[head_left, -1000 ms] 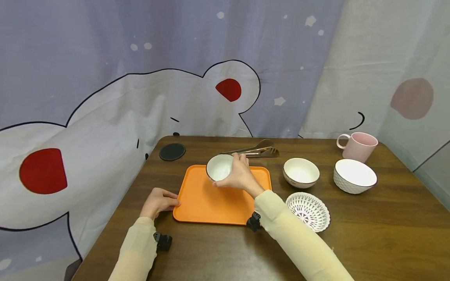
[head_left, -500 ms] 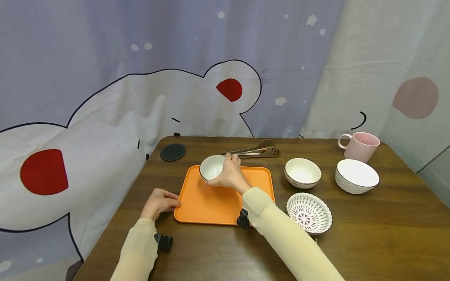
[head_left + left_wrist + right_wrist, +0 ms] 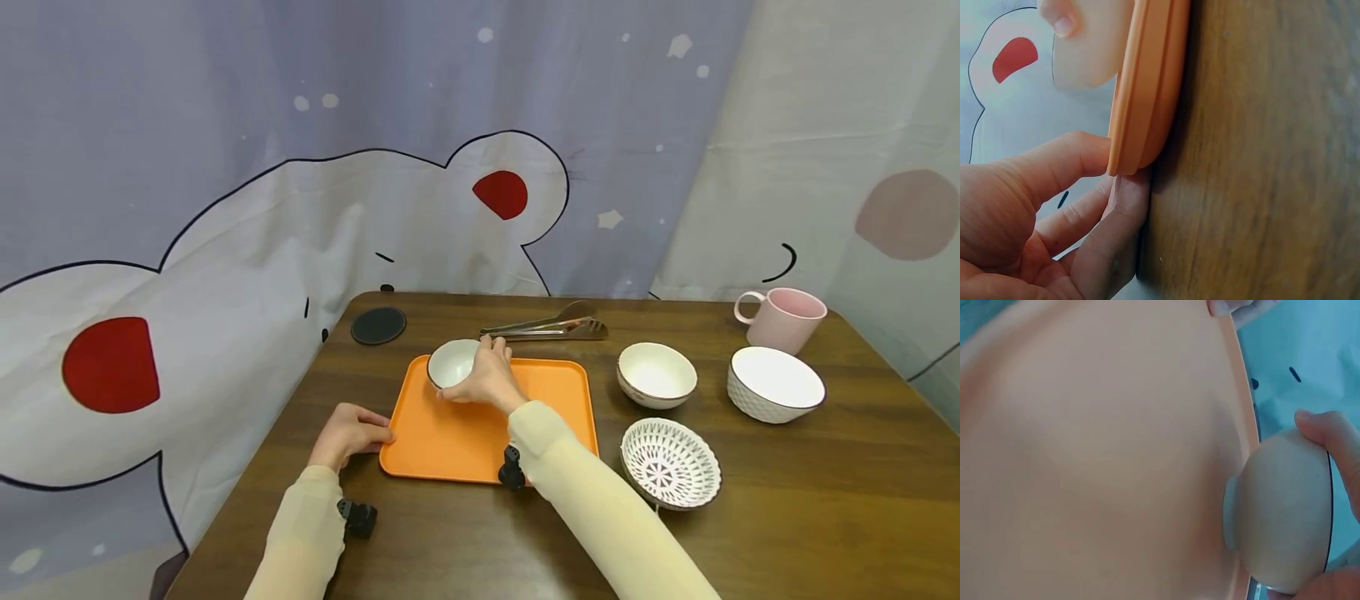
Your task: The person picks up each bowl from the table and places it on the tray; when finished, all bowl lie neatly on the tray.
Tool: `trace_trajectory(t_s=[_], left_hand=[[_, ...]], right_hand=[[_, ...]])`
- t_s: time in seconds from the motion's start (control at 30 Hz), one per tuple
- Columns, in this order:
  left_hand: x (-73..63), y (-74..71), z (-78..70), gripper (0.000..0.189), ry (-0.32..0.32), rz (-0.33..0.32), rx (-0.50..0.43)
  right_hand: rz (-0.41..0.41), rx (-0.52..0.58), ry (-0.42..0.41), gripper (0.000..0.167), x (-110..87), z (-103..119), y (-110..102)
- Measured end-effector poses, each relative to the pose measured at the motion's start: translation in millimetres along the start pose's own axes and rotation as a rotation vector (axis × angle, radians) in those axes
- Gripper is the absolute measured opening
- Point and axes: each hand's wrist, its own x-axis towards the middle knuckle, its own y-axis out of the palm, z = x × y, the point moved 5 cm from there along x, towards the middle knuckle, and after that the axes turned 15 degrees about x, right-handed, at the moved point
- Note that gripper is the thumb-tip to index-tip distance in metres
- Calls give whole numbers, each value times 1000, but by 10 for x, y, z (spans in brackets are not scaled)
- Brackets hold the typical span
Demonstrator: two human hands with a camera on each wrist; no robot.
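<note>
In the head view an orange tray (image 3: 450,450) lies on the brown table. My left hand (image 3: 351,433) pinches its left edge; the left wrist view shows the thumb (image 3: 1079,156) on the rim and fingers below it. My right hand (image 3: 489,377) grips a small white bowl (image 3: 450,363) with a dark rim, over the tray's far left part. Seen from the right wrist, the bowl's foot (image 3: 1230,512) is at or just above the tray surface; contact cannot be told. The bowl's right side is hidden behind the fingers.
Behind the tray lie metal tongs (image 3: 555,327) and a dark round coaster (image 3: 378,325). To its right stand a white bowl (image 3: 657,373), a pierced white basket-like dish (image 3: 670,463), a textured white bowl (image 3: 776,385) and a pink mug (image 3: 786,321).
My right hand has moved the bowl left over the tray and then slightly lower. The left hand keeps its grip on the tray's edge. The whole view has shifted slightly.
</note>
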Motion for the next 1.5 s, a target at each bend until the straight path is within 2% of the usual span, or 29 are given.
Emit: trace_trajectory(t_s=[0.2, 0.4, 0.57, 1.17, 1.5], left_hand=[[-15, 33, -20, 31, 16, 1, 3], [-26, 32, -35, 31, 26, -8, 9], [-20, 13, -26, 31, 18, -14, 14], [15, 9, 16, 31, 4, -9, 44], [10, 12, -1, 31, 4, -1, 28]], right_hand=[[52, 18, 14, 127, -49, -3, -113], [11, 71, -15, 123, -98, 124, -432], [6, 68, -38, 120, -119, 197, -608], [-16, 19, -65, 95, -293, 233, -1003], [-32, 62, -74, 101, -454, 166, -1241]])
